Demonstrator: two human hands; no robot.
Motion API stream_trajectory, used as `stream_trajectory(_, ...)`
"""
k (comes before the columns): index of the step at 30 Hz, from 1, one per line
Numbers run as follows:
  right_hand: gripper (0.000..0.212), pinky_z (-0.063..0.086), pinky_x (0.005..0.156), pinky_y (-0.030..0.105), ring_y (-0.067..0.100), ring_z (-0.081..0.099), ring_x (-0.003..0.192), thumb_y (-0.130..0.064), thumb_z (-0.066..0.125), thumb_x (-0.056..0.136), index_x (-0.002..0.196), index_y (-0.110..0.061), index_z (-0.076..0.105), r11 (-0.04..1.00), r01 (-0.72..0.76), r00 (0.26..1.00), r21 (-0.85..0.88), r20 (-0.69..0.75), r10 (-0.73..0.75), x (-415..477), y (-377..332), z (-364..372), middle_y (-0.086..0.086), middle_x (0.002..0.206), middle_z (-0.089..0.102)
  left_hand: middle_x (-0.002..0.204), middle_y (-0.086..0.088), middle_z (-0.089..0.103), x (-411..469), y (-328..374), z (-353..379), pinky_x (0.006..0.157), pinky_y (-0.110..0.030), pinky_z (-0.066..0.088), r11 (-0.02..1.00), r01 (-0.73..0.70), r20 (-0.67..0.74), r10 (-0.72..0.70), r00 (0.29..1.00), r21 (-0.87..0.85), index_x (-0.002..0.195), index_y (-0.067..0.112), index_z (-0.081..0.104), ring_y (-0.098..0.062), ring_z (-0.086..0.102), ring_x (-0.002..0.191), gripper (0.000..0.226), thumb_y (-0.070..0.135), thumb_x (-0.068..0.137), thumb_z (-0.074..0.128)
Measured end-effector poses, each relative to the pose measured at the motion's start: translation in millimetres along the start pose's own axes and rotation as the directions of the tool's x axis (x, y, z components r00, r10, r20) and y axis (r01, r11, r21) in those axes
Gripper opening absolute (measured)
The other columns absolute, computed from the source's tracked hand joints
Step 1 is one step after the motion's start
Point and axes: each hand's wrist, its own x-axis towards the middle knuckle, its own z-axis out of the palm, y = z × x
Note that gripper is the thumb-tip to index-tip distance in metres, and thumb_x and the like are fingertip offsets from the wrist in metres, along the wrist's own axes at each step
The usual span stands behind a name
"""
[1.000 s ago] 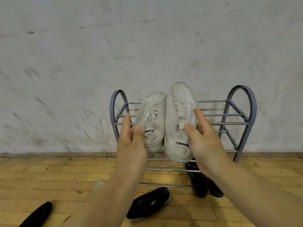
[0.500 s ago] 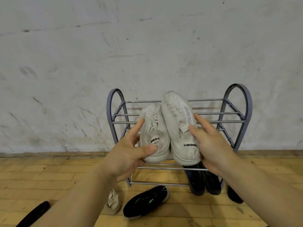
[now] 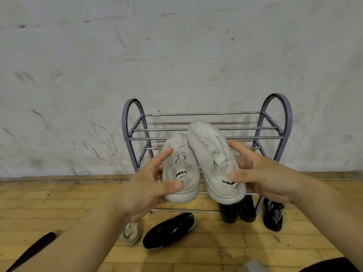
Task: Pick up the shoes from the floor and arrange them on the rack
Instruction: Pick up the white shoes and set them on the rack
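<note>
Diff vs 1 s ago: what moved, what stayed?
The left white shoe and right white shoe came down, toes from above the top rail of the rack to below it. The left hand turned, thumb across the heel. Both hands kept their hold, the right hand as before. Rack and black shoe on the floor stayed.

A scuffed white wall (image 3: pixel 176 55) meets a dark skirting strip (image 3: pixel 59 178) below.
</note>
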Motion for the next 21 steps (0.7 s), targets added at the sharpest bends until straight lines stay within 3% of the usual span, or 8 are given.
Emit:
stream_trajectory(4,0.089,0.048,0.109,0.054,0.031,0.064,0.126,-0.004,0.083,0.075,0.144,-0.049,0.049,0.975,-0.213,0.973,-0.060,0.076,0.218,-23,22,-17,0.009,0.137,0.067,0.145,-0.005,0.056,-16,-35,10,0.099,-0.054,0.057,0.989,0.137,0.065,-0.140,0.988,0.048,0.147,0.042,0.052,-0.028,0.069,0.121,0.122,0.027,0.040,0.108)
stream_trajectory(7,0.087,0.056,0.096,0.043,0.028,0.069,0.116,-0.004,0.085,0.072,0.141,-0.044,0.052,0.924,-0.374,0.924,-0.084,0.049,0.378,-34,37,-24,0.011,0.127,0.072,0.143,-0.002,0.058,-23,-56,29,0.095,-0.047,0.059,0.970,0.242,0.094,-0.244,0.965,0.033,0.153,0.037,0.045,-0.023,0.071,0.117,0.114,0.014,0.057,0.101)
stream_trajectory(9,0.083,0.054,0.097,0.042,0.027,0.070,0.114,-0.003,0.087,0.073,0.137,-0.043,0.051,0.889,-0.451,0.891,-0.081,0.027,0.454,-37,46,-26,0.008,0.123,0.075,0.140,-0.002,0.059,-20,-68,37,0.088,-0.044,0.061,0.951,0.308,0.100,-0.310,0.946,0.034,0.156,0.035,0.040,-0.023,0.073,0.114,0.104,0.004,0.071,0.092)
stream_trajectory(13,0.070,0.057,0.076,0.034,0.026,0.070,0.107,-0.004,0.082,0.079,0.134,-0.037,0.056,0.845,-0.531,0.847,-0.068,-0.032,0.530,-34,66,-29,0.005,0.121,0.076,0.141,-0.006,0.060,-4,-96,46,0.097,-0.054,0.058,0.925,0.379,0.078,-0.380,0.922,0.035,0.159,0.035,0.036,-0.030,0.070,0.119,0.107,0.000,0.073,0.089)
stream_trajectory(17,0.087,0.057,0.091,0.041,0.031,0.068,0.119,0.004,0.077,0.085,0.153,-0.035,0.039,0.826,-0.562,0.825,-0.036,-0.105,0.556,-21,98,-45,0.008,0.121,0.076,0.139,-0.004,0.061,22,-117,52,0.101,-0.056,0.056,0.921,0.382,0.054,-0.386,0.921,0.075,0.160,0.037,0.033,-0.029,0.069,0.120,0.109,-0.004,0.075,0.088)
stream_trajectory(21,0.099,0.052,0.106,0.047,0.028,0.072,0.112,0.008,0.078,0.083,0.157,-0.039,0.033,0.830,-0.556,0.825,-0.033,-0.138,0.547,-1,127,-74,0.005,0.114,0.078,0.137,-0.002,0.061,59,-133,53,0.093,-0.045,0.061,0.923,0.362,0.028,-0.369,0.929,0.133,0.161,0.035,0.031,-0.025,0.070,0.118,0.112,-0.002,0.074,0.089)
